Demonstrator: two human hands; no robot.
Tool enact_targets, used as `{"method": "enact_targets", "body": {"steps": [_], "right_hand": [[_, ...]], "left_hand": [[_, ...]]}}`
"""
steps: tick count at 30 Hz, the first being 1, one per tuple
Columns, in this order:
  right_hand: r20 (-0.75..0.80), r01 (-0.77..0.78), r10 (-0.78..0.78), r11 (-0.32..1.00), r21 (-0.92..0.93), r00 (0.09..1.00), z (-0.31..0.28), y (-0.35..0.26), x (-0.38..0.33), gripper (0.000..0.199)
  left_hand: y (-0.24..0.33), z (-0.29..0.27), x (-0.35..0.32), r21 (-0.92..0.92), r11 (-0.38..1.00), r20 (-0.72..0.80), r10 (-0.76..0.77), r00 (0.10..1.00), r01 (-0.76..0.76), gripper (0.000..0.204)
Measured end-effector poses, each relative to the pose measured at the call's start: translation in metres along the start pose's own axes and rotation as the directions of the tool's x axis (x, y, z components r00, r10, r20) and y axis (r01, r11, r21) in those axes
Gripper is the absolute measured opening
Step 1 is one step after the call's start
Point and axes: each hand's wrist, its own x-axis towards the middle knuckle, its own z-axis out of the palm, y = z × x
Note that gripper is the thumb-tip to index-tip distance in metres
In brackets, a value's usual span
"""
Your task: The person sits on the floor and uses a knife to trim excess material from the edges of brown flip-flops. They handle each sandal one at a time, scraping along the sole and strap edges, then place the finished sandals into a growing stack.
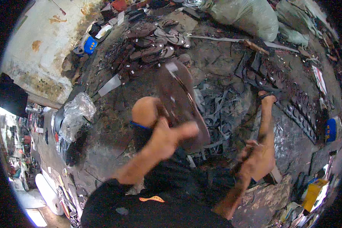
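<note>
My left hand (pixel 165 138) is closed on a brown slipper sole (pixel 178 98), held upright in front of me. Motion smears the sole, and a pale patch shows near its top end. Beside it is my bare knee (pixel 145 110). My right hand (pixel 256 161) is at the right, by my lower leg, with its fingers curled around something dark that I cannot make out. Between my legs lies a heap of grey and dark strap-like strips (pixel 220 110) on the floor. My right foot (pixel 268 98), in a dark-strapped sandal, rests beyond them.
Brown slippers (pixel 152 43) lie piled ahead. Rows of dark straps (pixel 285 91) are spread at the right. Big translucent sacks (pixel 243 17) stand at the back. Clear plastic wrap (pixel 77 108) lies left near a stained wall (pixel 38 45). A yellow box (pixel 314 194) sits at the lower right.
</note>
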Motion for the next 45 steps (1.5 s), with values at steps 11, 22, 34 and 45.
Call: {"method": "enact_targets", "body": {"steps": [11,22,34,45], "right_hand": [[-0.422,0.470,-0.319,0.820,0.327,0.849,-0.144,-0.101,-0.007,0.040],[-0.869,0.068,-0.228,0.973,-0.220,0.440,-0.326,0.046,-0.076,0.024],[-0.827,-0.013,-0.166,0.979,-0.205,0.537,-0.330,0.143,-0.047,0.039],[-0.699,0.184,-0.343,0.938,-0.294,0.627,-0.321,0.108,0.054,0.033]], "left_hand": [[0.013,-0.041,0.365,0.297,0.954,0.213,-0.117,0.970,0.050,0.058],[-0.261,0.271,0.622,0.730,0.683,0.033,0.003,0.999,-0.027,0.053],[-0.091,0.405,0.497,0.853,0.048,0.464,0.389,0.796,-0.520,0.047],[0.088,0.338,0.225,-0.144,0.828,0.251,0.560,0.790,-0.541,0.046]]}}
